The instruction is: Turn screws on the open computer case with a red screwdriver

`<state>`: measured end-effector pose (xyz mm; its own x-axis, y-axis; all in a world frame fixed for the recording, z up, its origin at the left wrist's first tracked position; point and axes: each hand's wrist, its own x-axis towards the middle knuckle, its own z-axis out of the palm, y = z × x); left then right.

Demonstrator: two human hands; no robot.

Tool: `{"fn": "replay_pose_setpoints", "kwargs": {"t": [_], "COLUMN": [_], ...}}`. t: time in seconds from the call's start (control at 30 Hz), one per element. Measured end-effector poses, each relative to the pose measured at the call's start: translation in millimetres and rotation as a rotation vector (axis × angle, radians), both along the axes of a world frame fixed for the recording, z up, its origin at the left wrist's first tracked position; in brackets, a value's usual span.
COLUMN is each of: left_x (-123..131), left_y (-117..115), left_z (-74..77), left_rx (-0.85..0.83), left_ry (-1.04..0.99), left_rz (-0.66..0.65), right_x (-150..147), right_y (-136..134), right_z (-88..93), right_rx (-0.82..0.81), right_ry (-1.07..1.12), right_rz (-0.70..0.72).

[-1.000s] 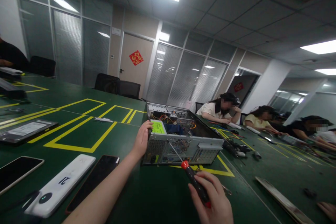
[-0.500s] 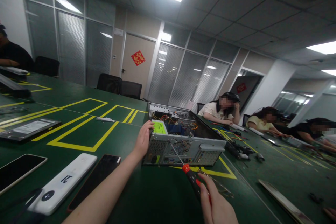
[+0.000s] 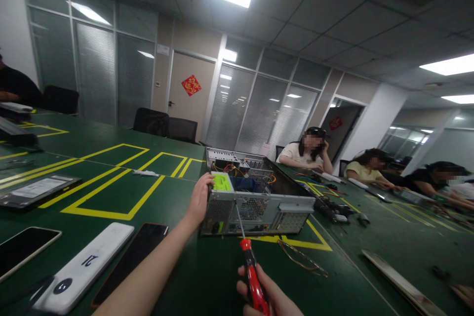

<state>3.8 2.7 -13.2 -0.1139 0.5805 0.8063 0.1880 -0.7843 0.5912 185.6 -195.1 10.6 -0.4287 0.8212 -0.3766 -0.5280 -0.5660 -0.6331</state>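
Note:
An open computer case [image 3: 283, 219] lies on the green table, its rear panel towards me. A power supply with a yellow-green label [image 3: 221, 182] sits in its near left corner, and coloured wires [image 3: 239, 170] show inside. My left hand [image 3: 199, 200] grips the case's left rear edge beside that label, fingers curled over it. Below the panel, my right hand [image 3: 276, 294] holds a red and black screwdriver [image 3: 254, 276] by the handle. Its shaft points up at the panel right of the power supply's grille; whether the tip sits on a screw I cannot make out.
Eyeglasses [image 3: 301, 259] lie right of my right hand. A white device [image 3: 87, 266], two phones [image 3: 129, 261] and a hard drive [image 3: 39, 191] are on the left. Cables [image 3: 329, 207] and a long flat bar [image 3: 402, 281] lie rightward. Other people [image 3: 307, 153] sit along the table.
My right hand has moved left and turned the screwdriver more upright, its handle now below the left half of the panel. My left hand stays on the case.

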Motion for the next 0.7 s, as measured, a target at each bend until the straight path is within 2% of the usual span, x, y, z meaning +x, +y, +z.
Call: {"fn": "replay_pose_setpoints", "kwargs": {"t": [0.1, 0.27, 0.4, 0.57, 0.7], "left_x": [-0.1, 0.5, -0.6, -1.8, -1.3], "left_y": [0.5, 0.8, 0.9, 1.3, 1.1], "left_z": [-0.2, -0.6, -0.4, -0.5, -0.7], "left_rx": [0.002, 0.013, 0.01, 0.003, -0.002], "left_ry": [-0.002, 0.002, 0.003, 0.009, 0.008], "left_rz": [0.004, 0.017, 0.014, 0.0, 0.01], "right_x": [3.0, 18.7, 17.5, 9.5, 10.4], "right_y": [3.7, 4.2, 1.1, 3.8, 7.6], "right_z": [-1.8, 6.3, 5.9, -1.1, -0.4], "right_rx": [0.02, 0.114, 0.066, -0.091, -0.12], "right_ry": [0.078, 0.237, 0.184, 0.11, 0.067], "right_rz": [0.006, 0.002, 0.001, -0.119, -0.195]}}
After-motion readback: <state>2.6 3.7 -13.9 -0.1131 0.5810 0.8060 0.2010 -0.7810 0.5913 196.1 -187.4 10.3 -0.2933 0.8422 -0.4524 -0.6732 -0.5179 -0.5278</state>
